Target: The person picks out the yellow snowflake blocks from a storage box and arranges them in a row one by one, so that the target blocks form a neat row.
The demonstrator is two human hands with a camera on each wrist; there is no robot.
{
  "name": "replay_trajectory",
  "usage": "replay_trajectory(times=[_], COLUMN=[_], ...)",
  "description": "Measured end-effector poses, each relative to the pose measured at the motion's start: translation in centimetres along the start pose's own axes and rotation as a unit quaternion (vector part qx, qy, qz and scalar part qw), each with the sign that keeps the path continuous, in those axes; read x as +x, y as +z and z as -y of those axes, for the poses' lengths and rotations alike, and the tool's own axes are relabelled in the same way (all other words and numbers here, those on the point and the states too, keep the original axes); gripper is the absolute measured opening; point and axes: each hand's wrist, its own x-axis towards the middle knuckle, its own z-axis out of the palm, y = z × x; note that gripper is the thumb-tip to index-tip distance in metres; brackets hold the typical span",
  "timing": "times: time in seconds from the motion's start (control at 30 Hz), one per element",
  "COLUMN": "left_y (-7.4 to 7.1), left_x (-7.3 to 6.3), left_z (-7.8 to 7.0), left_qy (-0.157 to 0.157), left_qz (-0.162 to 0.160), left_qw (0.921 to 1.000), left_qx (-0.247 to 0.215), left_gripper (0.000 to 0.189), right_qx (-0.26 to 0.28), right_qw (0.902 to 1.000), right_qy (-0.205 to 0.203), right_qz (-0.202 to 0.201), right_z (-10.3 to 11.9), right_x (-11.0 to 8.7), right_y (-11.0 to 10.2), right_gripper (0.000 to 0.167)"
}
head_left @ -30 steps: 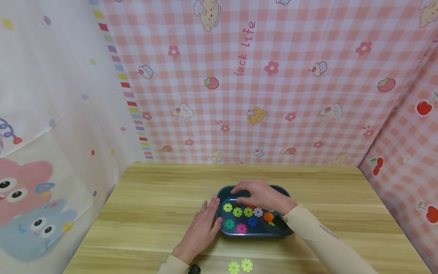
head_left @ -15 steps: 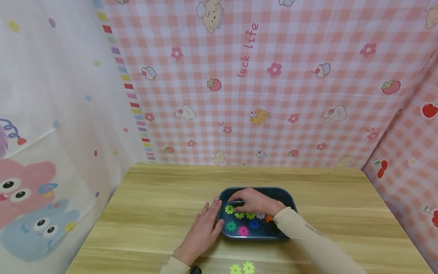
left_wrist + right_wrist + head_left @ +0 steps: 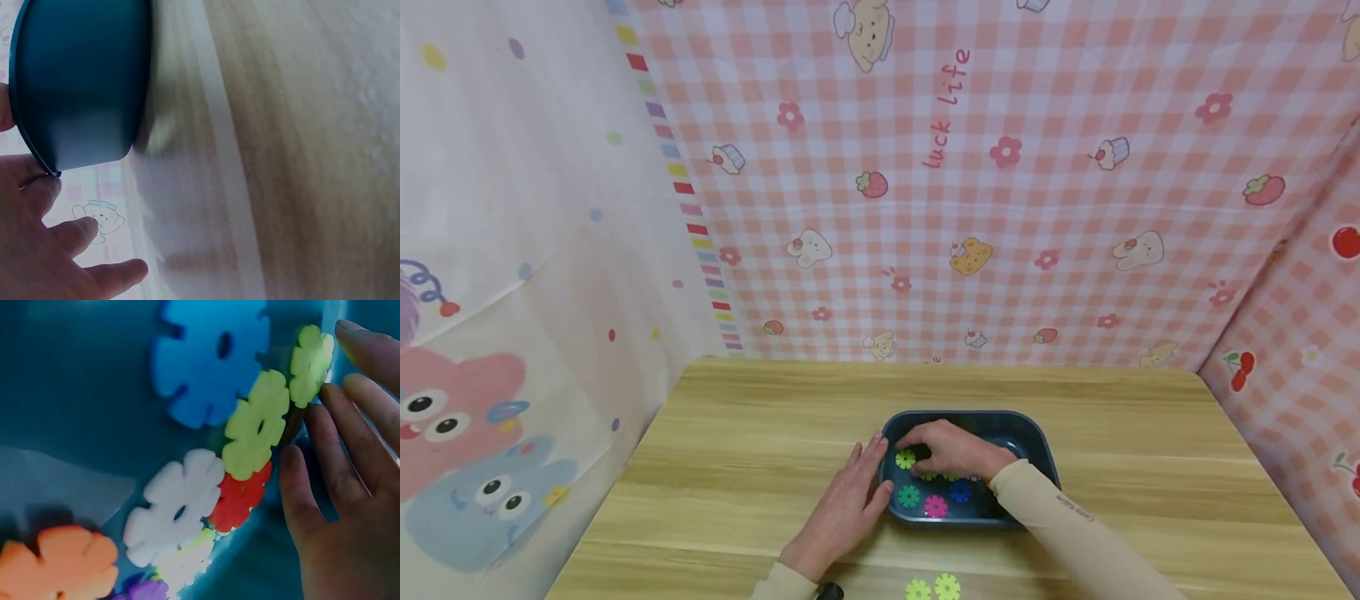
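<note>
A dark blue tray (image 3: 1037, 437) sits on the wooden table and holds several flower-shaped plastic pieces. My right hand (image 3: 951, 450) reaches into it, fingers fairly straight and spread over the pieces beside a lime-green one (image 3: 906, 459). In the right wrist view the fingertips (image 3: 294, 459) lie next to a lime-green piece (image 3: 256, 428) and a red one (image 3: 240, 497), pinching nothing. A green (image 3: 909, 497), a magenta (image 3: 936, 506) and a blue piece (image 3: 960, 492) lie nearer me. My left hand (image 3: 850, 492) rests flat on the table against the tray's left wall (image 3: 81, 81).
Two lime-green pieces (image 3: 933, 588) lie on the table in front of the tray, near its front edge. Pink checked cloth hangs behind and to the right, and white cartoon cloth to the left. Bare wooden tabletop (image 3: 760, 433) stretches around the tray.
My right hand has drawn back and to the left inside the tray, settling lower over the pieces and covering more of them. The left hand has stayed by the tray.
</note>
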Motion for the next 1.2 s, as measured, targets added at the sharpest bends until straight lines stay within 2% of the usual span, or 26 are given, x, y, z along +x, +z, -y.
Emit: replay_trajectory(times=[0.47,0.87,1.2], left_y=[0.09,0.27,0.30], left_x=[0.07,-0.03,-0.01], left_z=[0.00,0.18,0.14], left_qy=[0.011,0.009,0.010], left_qz=[-0.009,-0.009,-0.012], left_qw=[0.9999,0.9999,0.9999], left_qx=[0.005,0.003,0.005], left_gripper=[0.059,0.059,0.059], right_qx=[-0.042,-0.059,-0.055], right_qw=[0.9990,0.9981,0.9984], right_qy=[-0.013,-0.014,0.010], right_qz=[0.010,0.014,0.012], right_z=[0.00,0.12,0.38], right_x=[0.05,-0.01,-0.16], right_y=[0.48,0.68,0.41], right_gripper=[0.037,0.030,0.032])
